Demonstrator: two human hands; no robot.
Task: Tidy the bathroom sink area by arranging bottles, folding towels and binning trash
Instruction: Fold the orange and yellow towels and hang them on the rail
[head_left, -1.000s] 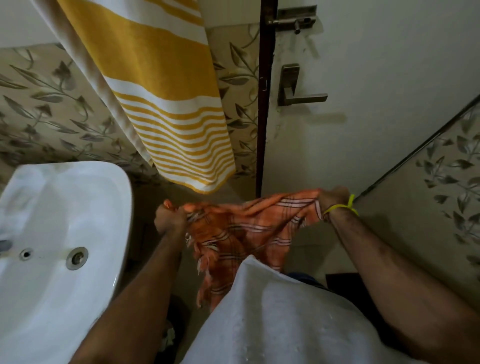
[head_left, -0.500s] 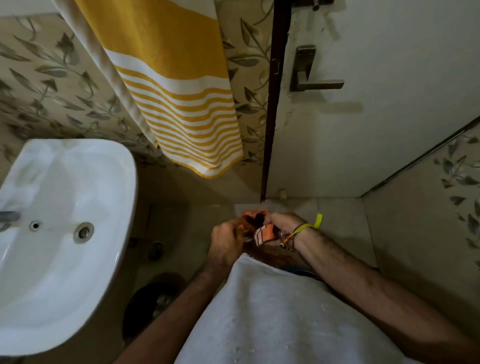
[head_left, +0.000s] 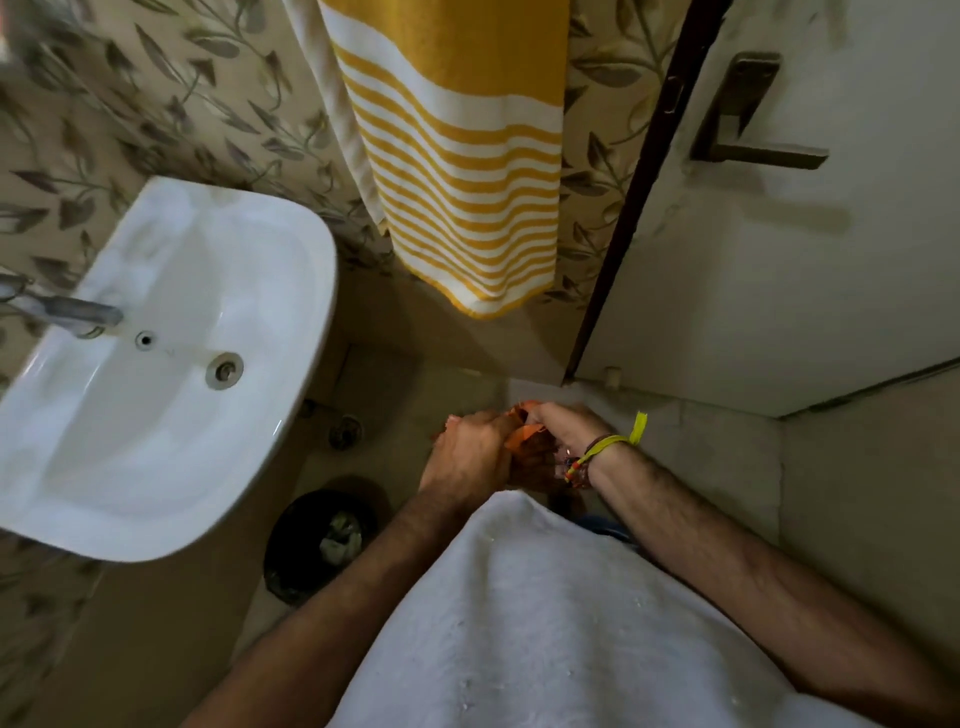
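Between the two sets of curled fingers, an orange towel (head_left: 524, 448) is being gripped: the left hand (head_left: 470, 457) and right hand (head_left: 558, 441) are pressing together in front of the waist, probably to bring its edges together for a fold. Bunched and mostly hidden, its long axis and facing cannot be told. Below-left of the fingers, a dark trash bin (head_left: 322, 540) is sitting under the sink (head_left: 291, 405).

Orange cloth (head_left: 524, 434) bunched small, mostly hidden between both hands, only folded edges showing, held above the floor, yellow-and-white striped towel (head_left: 462, 171) hanging flat against the wall, lower hem right of the white sink (head_left: 291, 249), black bin (head_left: 322, 540) under the sink rim, pale trash inside
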